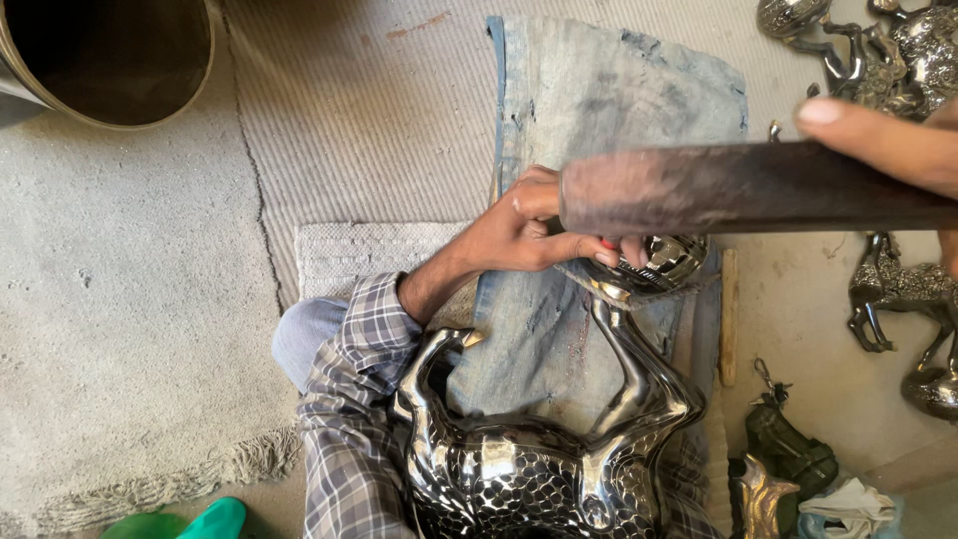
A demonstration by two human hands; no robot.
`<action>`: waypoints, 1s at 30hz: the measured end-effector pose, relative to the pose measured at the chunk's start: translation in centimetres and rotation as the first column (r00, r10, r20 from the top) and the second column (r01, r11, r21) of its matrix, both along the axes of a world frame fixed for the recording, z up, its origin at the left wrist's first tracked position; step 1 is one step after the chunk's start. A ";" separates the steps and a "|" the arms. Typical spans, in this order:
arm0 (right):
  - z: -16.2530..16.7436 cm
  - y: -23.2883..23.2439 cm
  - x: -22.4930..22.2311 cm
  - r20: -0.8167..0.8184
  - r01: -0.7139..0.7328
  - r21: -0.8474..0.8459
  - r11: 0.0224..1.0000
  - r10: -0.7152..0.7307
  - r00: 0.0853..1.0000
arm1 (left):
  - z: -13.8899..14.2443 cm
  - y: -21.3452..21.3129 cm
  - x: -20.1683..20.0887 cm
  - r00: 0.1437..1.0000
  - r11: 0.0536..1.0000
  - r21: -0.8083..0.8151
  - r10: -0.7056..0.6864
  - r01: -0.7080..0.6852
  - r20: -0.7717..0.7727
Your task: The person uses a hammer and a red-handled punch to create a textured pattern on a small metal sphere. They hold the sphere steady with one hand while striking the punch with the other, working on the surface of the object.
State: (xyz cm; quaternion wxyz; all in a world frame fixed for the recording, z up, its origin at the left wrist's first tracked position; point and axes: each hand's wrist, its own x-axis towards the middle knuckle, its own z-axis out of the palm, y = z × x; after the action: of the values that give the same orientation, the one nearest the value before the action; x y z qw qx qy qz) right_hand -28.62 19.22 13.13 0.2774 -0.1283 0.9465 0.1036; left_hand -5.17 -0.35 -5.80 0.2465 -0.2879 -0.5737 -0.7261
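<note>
The left hand [524,235] pins the ball end of the silvery animal figure [539,449] onto denim cloth [599,100] in the lap, fingers closed on it, while the right hand [888,145] grips a raised dark bar [748,188], so shaping looks midway.

A scale-patterned silver horse figure [544,459], a grey-and-white checked sleeve [351,399], faded blue denim cloth [599,100], a ribbed beige mat [359,110] and a green object [215,519] are shown.
</note>
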 end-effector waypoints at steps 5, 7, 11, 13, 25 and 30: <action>1.9 -1.7 2.8 -0.006 0.007 -0.041 0.999 -0.008 1.000 | 0.3 0.0 0.4 0.999 0.999 -0.010 0.045 -0.045 -0.009; 2.6 -2.2 3.4 -0.019 0.018 -0.030 0.999 -0.018 1.000 | 0.3 0.0 0.6 1.000 0.997 0.075 -0.010 0.009 0.025; 2.7 -2.6 3.8 -0.036 0.050 0.066 0.997 -0.048 0.998 | 0.2 0.0 0.4 0.999 0.999 0.004 0.036 -0.036 0.003; 2.4 -2.3 3.5 -0.029 0.017 0.010 1.000 -0.016 0.999 | 0.0 0.0 0.1 1.000 0.998 0.062 -0.009 0.011 -0.020; 0.5 1.6 0.6 0.054 -0.153 -0.472 0.868 0.202 0.978 | -0.1 0.0 0.2 1.000 0.996 0.082 -0.030 0.029 0.001; -0.4 2.7 -0.4 -0.061 -0.472 -0.467 0.748 0.505 0.861 | 0.0 -0.1 0.0 0.999 0.996 0.082 -0.038 0.038 0.010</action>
State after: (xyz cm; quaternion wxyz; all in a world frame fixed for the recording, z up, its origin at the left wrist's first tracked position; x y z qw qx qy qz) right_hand -29.02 21.91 12.77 0.2340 -0.4374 0.8660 -0.0623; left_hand -5.21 -0.47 -5.83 0.2409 -0.2841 -0.5392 -0.7553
